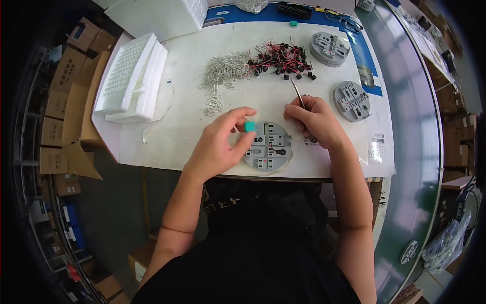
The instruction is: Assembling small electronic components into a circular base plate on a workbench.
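My left hand (217, 144) is over the left side of a round grey disc (271, 164) with several recessed compartments. Between its thumb and fingers sits a small green block (249, 126), its back side hidden by the fingers. Closed around a slim pointed metal tool (297, 91), my right hand (319, 119) is just right of the disc. The tip points away from me; the frame does not show for certain whether it is tweezers. In one of the disc's compartments lies a small black round part (281, 152) with a dark wire.
Beyond my hands lie a pile of clear small pieces (223, 71) and a heap of black parts with red wires (283, 58). Two more grey discs (351, 101) (329, 49) are at the right. White foam trays (126, 76) stand left; another green block (293, 24) and glasses (344, 20) lie at the back.
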A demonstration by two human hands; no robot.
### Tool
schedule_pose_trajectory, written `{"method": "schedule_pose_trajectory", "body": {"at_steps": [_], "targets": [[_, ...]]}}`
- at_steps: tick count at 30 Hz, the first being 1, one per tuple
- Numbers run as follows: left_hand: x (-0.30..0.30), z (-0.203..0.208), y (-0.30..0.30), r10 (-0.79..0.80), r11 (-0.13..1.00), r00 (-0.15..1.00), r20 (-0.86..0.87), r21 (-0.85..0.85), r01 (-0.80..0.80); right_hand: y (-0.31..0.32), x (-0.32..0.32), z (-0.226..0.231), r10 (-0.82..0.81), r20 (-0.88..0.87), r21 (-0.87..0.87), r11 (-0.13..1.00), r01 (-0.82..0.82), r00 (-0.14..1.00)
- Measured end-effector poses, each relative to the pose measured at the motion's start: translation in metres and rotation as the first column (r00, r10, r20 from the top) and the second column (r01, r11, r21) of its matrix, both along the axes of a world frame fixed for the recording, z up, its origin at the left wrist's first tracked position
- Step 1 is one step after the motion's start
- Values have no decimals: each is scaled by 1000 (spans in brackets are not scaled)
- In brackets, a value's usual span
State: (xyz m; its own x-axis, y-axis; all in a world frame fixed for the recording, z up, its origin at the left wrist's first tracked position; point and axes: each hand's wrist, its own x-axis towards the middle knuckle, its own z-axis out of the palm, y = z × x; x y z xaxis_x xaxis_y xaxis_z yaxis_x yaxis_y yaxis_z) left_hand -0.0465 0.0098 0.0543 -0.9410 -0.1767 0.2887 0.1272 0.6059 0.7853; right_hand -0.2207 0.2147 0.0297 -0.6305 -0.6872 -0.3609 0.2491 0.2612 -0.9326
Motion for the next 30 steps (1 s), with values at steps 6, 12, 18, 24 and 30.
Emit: {"method": "schedule_pose_trajectory", "body": {"at_steps": [6,12,18,24,30], "targets": [[-25,9,11,-131,982,972,193,-109,154,0,4,0,-17,-71,-6,1000,17,997],[-37,13,11,-142,947,962,232,-250,201,-2,5,-1,-25,-63,-30,999,24,998],[-40,12,11,-208,937,946,249,-228,267,-1,6,0,-27,-64,-48,999,24,998],[-35,14,1,-252,911,962,108,-309,273,16,-1,11,-51,88,-406,910,82,995],[-22,34,48,-29,703,947,319,-668,246,42,-28,2,4,342,-890,323,323,940]]}}
